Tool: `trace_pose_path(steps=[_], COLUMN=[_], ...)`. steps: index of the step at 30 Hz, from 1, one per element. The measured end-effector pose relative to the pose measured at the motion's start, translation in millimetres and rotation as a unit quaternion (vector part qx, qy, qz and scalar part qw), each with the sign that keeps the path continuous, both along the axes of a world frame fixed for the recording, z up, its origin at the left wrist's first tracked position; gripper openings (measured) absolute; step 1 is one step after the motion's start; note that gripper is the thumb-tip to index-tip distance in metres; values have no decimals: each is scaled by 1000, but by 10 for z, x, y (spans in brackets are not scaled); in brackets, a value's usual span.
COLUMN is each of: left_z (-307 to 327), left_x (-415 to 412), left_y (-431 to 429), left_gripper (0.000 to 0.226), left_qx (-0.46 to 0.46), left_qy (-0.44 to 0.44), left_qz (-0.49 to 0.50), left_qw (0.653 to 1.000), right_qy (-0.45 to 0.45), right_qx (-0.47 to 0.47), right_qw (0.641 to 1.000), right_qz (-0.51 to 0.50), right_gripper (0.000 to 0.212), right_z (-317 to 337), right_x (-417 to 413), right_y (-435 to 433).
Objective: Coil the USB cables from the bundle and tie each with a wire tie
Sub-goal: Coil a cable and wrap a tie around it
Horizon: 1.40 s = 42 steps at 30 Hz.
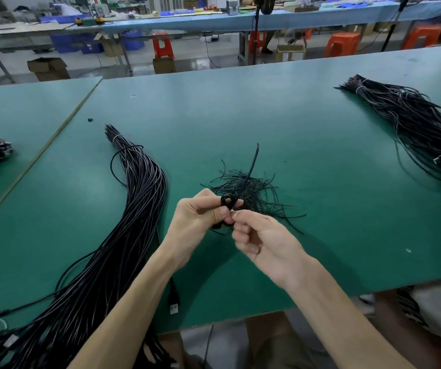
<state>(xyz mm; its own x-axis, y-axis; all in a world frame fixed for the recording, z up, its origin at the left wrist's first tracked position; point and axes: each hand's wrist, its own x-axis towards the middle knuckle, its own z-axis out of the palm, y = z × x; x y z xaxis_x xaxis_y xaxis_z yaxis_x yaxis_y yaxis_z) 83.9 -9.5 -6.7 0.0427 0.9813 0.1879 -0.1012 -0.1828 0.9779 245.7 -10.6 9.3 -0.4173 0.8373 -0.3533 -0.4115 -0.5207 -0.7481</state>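
Left hand (198,219) is curled round a glossy black cable coil (227,202), pinched too by right hand (264,243), above tangled wire ties (254,182).

The coiled cable (227,202) is mostly hidden inside the left hand (200,217); only one small loop shows above the fingers. Whatever the right hand (262,241) pinches against it is too thin and blurred to tell. Left of the hands, the cable bundle (123,235) runs off the bottom edge. Under the left forearm, a USB plug (173,304) shows, its lead partly covered. Far right of the hands, a second bundle (414,121) is cut by the edge.
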Motion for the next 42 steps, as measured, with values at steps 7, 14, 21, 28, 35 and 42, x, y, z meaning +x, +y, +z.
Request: trace_pose_path(steps=[7, 14, 21, 28, 35, 42], left_z=[-12, -1, -61, -60, -53, -68], left_x=[-65, -93, -58, -75, 1, -13], left_y=[17, 46, 52, 37, 34, 42], left_gripper=[19, 40, 39, 27, 28, 28], left_qx=[88, 21, -137, -49, 30, 51], left_qy=[-40, 1, 22, 54, 74, 85], left_qz=[-59, -61, -76, -41, 0, 12], left_qw=[994, 998, 987, 997, 997, 995], right_qy=[214, -183, -478, -379, -81, 30], right_qx=[-173, 212, 599, 428, 10, -86], right_qw=[961, 957, 642, 820, 997, 996], right_qz=[23, -73, -26, -29, 13, 16], right_gripper=[10, 15, 16, 16, 15, 13], right_z=[118, 72, -16, -134, -94, -12], right_x=[-48, 112, 174, 101, 43, 49], right_y=[-128, -37, 101, 128, 110, 102])
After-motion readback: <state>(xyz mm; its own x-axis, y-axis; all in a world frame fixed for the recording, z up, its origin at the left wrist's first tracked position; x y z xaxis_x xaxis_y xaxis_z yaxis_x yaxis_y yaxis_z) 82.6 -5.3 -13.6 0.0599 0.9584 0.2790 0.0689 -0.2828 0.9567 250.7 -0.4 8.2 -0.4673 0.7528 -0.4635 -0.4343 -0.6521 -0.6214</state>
